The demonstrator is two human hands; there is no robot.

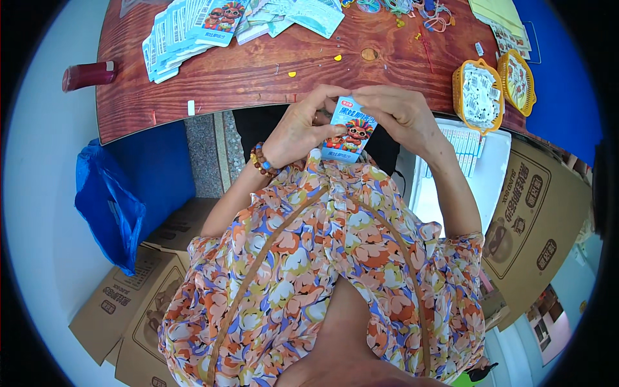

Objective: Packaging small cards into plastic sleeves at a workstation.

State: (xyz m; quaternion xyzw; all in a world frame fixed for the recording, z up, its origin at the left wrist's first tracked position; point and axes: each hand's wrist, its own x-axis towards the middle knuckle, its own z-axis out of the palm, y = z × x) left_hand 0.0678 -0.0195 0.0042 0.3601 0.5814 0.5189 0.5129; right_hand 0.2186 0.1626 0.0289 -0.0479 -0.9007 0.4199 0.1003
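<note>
Close to my chest, by the table's near edge, I hold a small light-blue printed packet [354,137] with a cartoon figure on its front. It stands tilted, its face toward me. My left hand [298,129] grips its left side, the thumb lying across the front. Curled over the top and right edge is my right hand [401,116]; its fingertips meet at the packet's upper edge. Whether they pinch anything small there is hidden. A beaded bracelet [260,160] circles my left wrist.
On the wooden table [245,84] lie fanned blue packets [177,39], a dark red bottle [89,75] and coloured cords [435,16]. Yellow baskets [456,97] of small white sachets stand at right. Below are a white bin [493,174], cartons [535,226] and a blue bag [106,200].
</note>
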